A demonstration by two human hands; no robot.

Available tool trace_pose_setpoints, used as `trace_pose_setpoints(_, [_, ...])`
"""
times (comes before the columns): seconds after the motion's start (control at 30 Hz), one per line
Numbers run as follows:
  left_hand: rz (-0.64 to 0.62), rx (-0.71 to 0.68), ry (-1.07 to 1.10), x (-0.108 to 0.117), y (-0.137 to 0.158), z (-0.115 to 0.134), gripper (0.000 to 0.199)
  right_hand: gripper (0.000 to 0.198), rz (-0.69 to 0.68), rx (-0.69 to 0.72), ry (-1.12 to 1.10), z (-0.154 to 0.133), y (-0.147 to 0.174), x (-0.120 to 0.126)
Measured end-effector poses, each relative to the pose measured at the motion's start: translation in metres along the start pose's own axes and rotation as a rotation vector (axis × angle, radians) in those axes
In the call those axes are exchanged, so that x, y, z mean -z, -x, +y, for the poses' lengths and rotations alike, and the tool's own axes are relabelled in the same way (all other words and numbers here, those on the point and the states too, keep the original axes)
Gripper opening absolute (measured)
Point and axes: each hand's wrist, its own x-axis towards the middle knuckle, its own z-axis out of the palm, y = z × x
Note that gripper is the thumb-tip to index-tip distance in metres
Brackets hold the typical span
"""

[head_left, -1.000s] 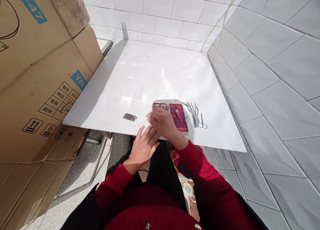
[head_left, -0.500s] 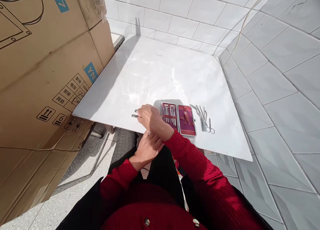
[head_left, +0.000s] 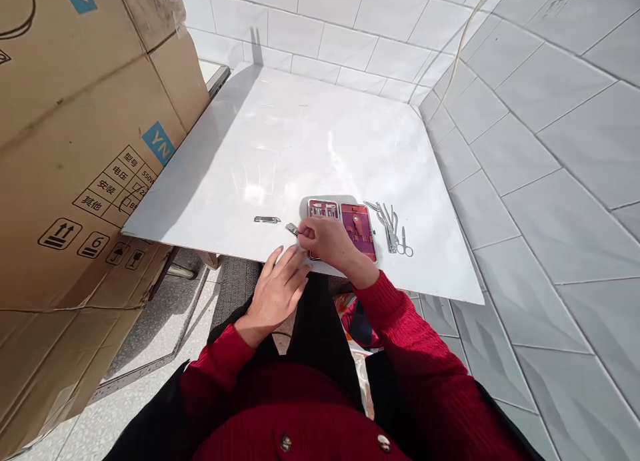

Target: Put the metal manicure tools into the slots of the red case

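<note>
My right hand point(head_left: 327, 241) pinches a nail clipper point(head_left: 292, 229) by one end, just above the near part of the table. Just left of it, my left hand point(head_left: 280, 284) rests at the table's front edge, fingers spread and holding nothing. A second nail clipper point(head_left: 267, 219) lies on the white table beyond my left fingertips. Behind my right hand stands the opened manicure case point(head_left: 359, 237), red inside. Its left half holds several slim metal tools, partly covered by my hand and wrist.
Right of the case lie small scissors point(head_left: 405, 243) and several other metal tools point(head_left: 389, 224). A large cardboard box point(head_left: 100, 147) stands along the table's left side. Tiled walls point(head_left: 540, 181) border the white table point(head_left: 300, 141) at the back and right.
My right hand has moved right with one clipper, leaving the other on the table. My left hand has come out from under it and spread its fingers. The view has shifted slightly.
</note>
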Motion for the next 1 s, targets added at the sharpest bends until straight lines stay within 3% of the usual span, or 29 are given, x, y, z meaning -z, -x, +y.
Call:
trace_pose_setpoints(0.23, [0.193, 0.117, -0.034, 0.019, -0.024, -0.014, 0.029, 0.008, -0.025, -0.016, 0.11, 0.009, 0.022, 0.009])
trace_pose_setpoints(0.63, [-0.003, 0.018, 0.021, -0.006, -0.028, 0.0, 0.034, 0.008, -0.059, -0.099, 0.33, 0.025, 0.048, 0.029])
trace_pose_setpoints(0.8, [0.002, 0.018, 0.023, -0.011, -0.024, -0.002, 0.034, 0.015, -0.109, -0.107, 0.43, 0.03, 0.058, 0.035])
trace_pose_setpoints(1.0, [0.065, -0.017, 0.027, -0.015, -0.023, -0.003, 0.032, 0.018, -0.205, 0.0, 0.575, 0.03, 0.064, 0.041])
